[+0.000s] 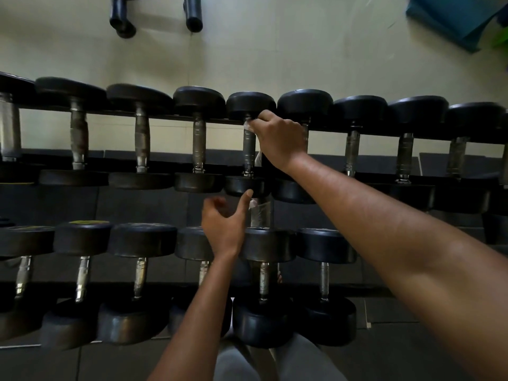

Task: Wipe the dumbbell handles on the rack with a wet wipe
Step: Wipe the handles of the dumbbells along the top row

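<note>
Rack [170, 114], two tiers, black rails, loaded with black round-headed dumbbells lying front to back, steel handles showing between the heads. Upper tier: nine or so dumbbells in a row; lower tier: six visible. Right hand [277, 137] reaches to the upper tier and is clenched on a white wipe [248, 124], pressed to the far end of one handle [249, 149] just below the far head [250, 105] of the fifth dumbbell from the left; only a small bit of wipe shows past the fingers. Left hand [225, 226] is released, fingers spread and holding nothing, hovering between the tiers, its thumb tip at the near head [242, 185] of that same dumbbell. A clear plastic pack [259, 213] sits between the tiers just right of the left hand; contents cannot be told. Beyond the rack: pale tiled floor [275, 50], two black padded bars [192, 15], a blue mat [453, 17] at the upper right. Near floor dark.
</note>
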